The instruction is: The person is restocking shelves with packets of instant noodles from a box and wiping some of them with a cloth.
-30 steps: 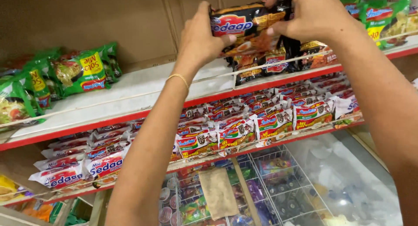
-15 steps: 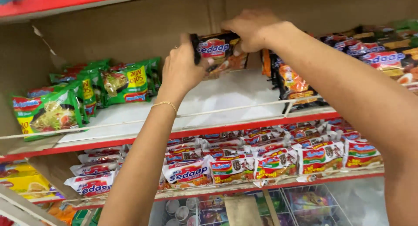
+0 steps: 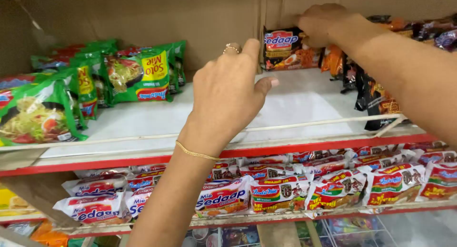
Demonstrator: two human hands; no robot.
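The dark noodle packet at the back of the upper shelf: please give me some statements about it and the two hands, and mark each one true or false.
1. The right hand rests on top of the dark noodle packet. True.
2. The left hand holds a green packet. False: it is empty, fingers spread, in front of the upper shelf.
3. The green packets stand at the shelf's left. True.
4. The left wrist is bare. False: it wears a thin gold bracelet.
5. The lower shelf is empty. False: the white and red packets fill it.
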